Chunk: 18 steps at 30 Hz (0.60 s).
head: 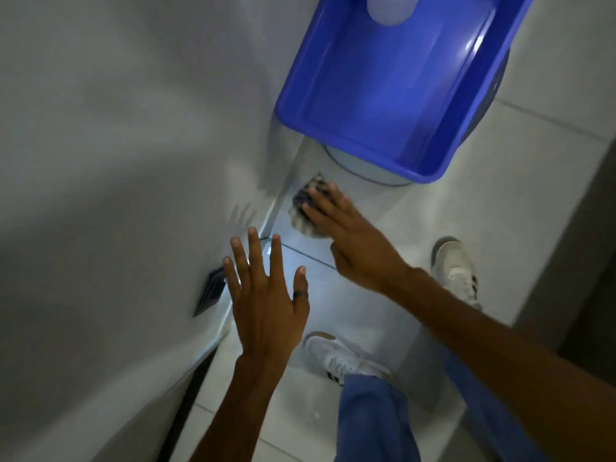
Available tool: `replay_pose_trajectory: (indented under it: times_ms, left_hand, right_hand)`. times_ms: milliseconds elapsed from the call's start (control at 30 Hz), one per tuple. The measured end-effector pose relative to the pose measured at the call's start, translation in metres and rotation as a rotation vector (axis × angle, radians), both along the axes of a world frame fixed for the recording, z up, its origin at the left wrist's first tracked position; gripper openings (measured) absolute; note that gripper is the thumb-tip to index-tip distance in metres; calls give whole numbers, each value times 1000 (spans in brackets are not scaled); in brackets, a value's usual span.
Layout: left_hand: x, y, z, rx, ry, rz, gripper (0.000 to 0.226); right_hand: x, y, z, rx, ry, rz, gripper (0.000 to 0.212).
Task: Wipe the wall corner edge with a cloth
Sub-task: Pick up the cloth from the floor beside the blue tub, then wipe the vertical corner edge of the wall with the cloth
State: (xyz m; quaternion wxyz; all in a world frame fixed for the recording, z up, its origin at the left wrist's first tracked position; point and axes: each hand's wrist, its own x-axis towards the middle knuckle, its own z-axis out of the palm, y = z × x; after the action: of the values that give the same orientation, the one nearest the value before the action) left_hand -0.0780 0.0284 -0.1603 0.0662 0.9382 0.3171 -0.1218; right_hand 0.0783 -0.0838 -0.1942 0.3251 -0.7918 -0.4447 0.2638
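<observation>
Head view: left hand (263, 295) is spread wide, all 5 fingers splayed, palm away from camera, holding nothing, a dark ring on the thumb; whether it touches the wall (116, 145) cannot be told. Right hand (346, 235) is flat, fingers straight, pressing down on the cloth (305, 203), a patterned dark-and-light rag. Cloth sits just beside the wall corner edge (278, 203), the pale metal strip where wall meets the tiled surface (450, 181). Much of the cloth is hidden under the fingers; its pattern is blurred.

Blue tub (383, 95) is upper right, top cut off by the frame, resting over a round pale object (360, 168) mostly hidden beneath it. Inside the tub, a pale translucent rounded item (390, 11), cut off at the top, too blurred to identify; otherwise only the glossy blue base shows.

Dark rectangular vent (211, 291) on the wall, partly behind the left hand. 2 white shoes (336, 356) and blue trousers (373, 421) below.
</observation>
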Motion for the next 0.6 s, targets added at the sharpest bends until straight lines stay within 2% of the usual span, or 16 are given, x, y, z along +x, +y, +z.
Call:
replay_pose_trajectory:
  times_ms: [100,267,367,467,600]
  left_hand:
    - [-20,11,-24,36,70,-104,75]
    - [-21,55,-84,271,26,-350,72]
    - [7,83,-117,414,8,-508,70]
    - [37,97,-144,510,35,-563,68]
    - [55,108,-174,661,113,-541,69]
  right_hand:
    - [-69,-8,-46,-64,235,-101,80]
    - [-116,2,-146,-17,559,-435,75]
    - [-97,24,-208,63,639,-620,70]
    - [-55,60,-257,154,812,-840,59]
    - [-5,108,-301,361,934,-839,64]
